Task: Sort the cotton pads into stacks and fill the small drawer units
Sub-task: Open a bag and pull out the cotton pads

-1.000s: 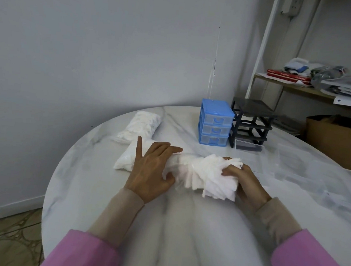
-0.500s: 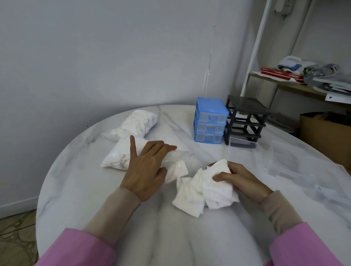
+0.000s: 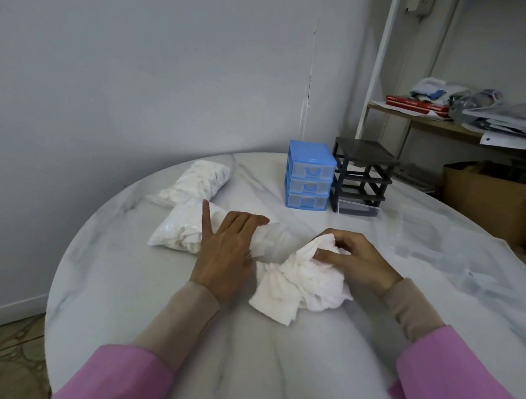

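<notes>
Head view showed the left hand pressing flat on the plastic bag of cotton pads to pin it to the tabletop, while the right hand's grip pinched a loose bunch of cotton pads just outside the bag's mouth, apparently to draw them clear.
</notes>
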A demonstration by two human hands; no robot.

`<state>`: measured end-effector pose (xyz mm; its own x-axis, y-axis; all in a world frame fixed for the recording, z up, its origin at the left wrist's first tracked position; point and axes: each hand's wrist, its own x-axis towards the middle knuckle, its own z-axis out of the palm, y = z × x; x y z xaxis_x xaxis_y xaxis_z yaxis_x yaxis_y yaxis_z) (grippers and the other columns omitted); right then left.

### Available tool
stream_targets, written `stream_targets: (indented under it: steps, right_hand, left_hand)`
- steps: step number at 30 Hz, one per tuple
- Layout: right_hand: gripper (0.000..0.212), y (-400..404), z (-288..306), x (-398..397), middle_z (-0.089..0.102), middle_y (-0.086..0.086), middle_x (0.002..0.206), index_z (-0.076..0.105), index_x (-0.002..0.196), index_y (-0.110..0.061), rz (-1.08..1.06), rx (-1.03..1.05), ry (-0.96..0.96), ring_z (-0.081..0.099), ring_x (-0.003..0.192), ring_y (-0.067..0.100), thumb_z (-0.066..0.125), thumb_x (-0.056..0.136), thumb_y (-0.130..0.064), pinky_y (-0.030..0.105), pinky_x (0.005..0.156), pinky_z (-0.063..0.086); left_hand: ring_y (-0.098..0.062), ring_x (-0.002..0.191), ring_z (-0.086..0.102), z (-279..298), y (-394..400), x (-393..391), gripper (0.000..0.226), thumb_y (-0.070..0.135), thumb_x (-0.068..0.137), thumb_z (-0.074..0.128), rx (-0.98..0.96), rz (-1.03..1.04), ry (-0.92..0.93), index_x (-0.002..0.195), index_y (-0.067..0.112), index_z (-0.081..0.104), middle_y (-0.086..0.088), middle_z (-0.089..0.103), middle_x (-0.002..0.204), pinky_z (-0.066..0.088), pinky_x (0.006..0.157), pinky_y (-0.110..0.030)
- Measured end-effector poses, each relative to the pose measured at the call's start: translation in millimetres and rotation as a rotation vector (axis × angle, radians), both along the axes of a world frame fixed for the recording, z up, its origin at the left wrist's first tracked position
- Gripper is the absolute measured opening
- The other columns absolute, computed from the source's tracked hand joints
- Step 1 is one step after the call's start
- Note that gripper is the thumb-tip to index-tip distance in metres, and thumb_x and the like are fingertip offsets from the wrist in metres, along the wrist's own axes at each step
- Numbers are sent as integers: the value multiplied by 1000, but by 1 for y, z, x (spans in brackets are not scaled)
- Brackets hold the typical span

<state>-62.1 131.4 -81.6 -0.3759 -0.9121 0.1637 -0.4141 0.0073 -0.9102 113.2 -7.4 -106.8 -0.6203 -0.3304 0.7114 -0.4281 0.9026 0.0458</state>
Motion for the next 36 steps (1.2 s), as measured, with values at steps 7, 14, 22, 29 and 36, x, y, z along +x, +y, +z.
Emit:
stream_targets:
  steps: [7,14,22,29,36]
  right_hand:
    - [5,-1,7,2,62,0,80,63,86,-6,-66,-159,-141,58,70,4,66,82,-4,12,62,45]
    - [30,-3,9,-1,68,2,76,45,87,-17,-136,-236,-274,59,76,22,69,76,-2,21,64,52]
    - [24,-1,15,4,58,2,76,53,80,-14,-63,-328,-207,57,70,8,72,69,-4,16,66,49]
    - [35,1,18,12,71,-1,75,59,96,-12,-20,-365,-166,65,73,13,73,65,-8,23,68,52]
    - [29,-4,20,21,61,-2,78,58,84,-12,-120,-466,-171,57,66,3,74,60,-9,15,62,51]
  left_hand:
    - [-11,119,38,4,4,0,68,1,55,67,78,56,45,119,18,55,-1,61,113,-12,110,-57]
    - [-10,121,41,10,14,-3,50,28,72,43,137,-116,126,119,18,56,2,60,118,-14,113,-43]
    - [-6,94,55,35,37,-17,23,21,86,51,395,-419,381,104,11,62,1,63,97,42,88,-16]
    - [-7,81,65,42,42,-29,27,16,84,67,992,-521,349,111,17,61,-1,69,85,47,72,-14]
    - [-7,61,64,43,35,-27,29,-5,77,68,1243,-579,573,101,11,63,1,67,60,51,61,-18]
